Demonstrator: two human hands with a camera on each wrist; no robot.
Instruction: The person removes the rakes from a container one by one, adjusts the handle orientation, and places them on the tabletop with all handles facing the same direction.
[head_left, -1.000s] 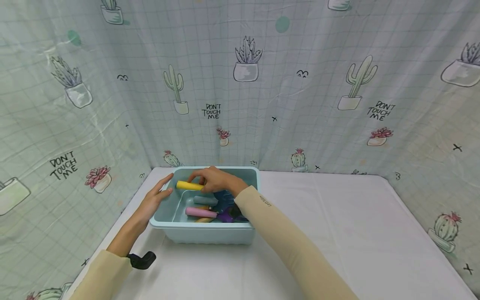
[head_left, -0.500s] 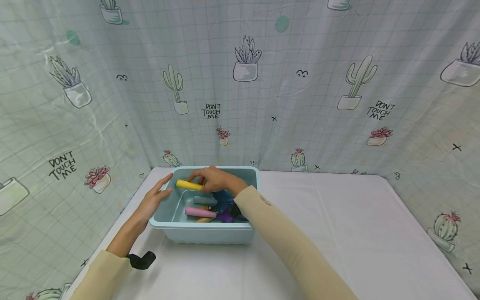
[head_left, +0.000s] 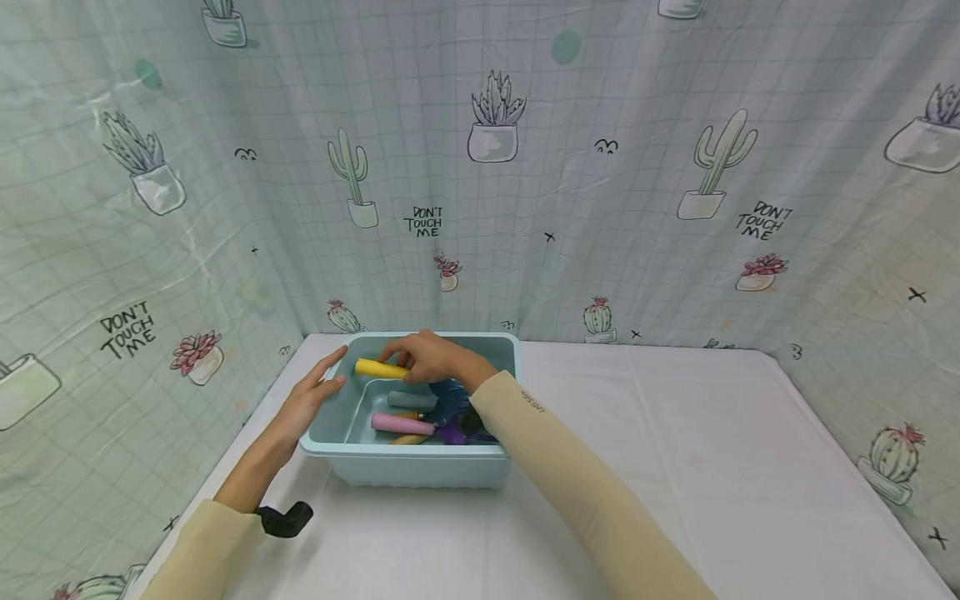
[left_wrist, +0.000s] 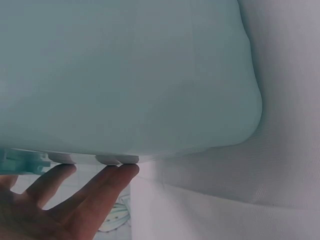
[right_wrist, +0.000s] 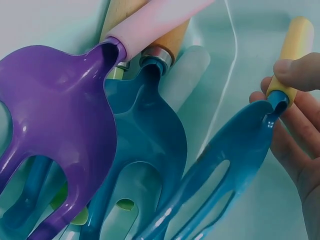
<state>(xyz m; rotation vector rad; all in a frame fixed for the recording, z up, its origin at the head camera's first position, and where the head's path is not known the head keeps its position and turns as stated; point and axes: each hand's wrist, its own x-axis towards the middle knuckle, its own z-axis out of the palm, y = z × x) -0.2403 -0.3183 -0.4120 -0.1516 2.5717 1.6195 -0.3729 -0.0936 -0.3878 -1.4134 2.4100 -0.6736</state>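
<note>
A light blue plastic bin (head_left: 408, 467) stands on the white table and holds several toy garden tools. My right hand (head_left: 431, 358) reaches into it and grips the yellow handle (head_left: 378, 368) of a blue fork-shaped tool (right_wrist: 225, 170), lifted above the others. My left hand (head_left: 311, 398) rests with straight fingers against the bin's left wall; its fingertips (left_wrist: 120, 172) touch under the rim. In the bin lie a purple fork (right_wrist: 55, 130) with a pink handle (head_left: 401, 425), a second blue tool (right_wrist: 145, 145) and a pale grey handle (head_left: 411, 400).
A cactus-print curtain (head_left: 480, 167) walls in the table on the left, back and right. A small black object (head_left: 285, 521) lies near my left sleeve. White tabletop (head_left: 675, 467) stretches to the right of the bin.
</note>
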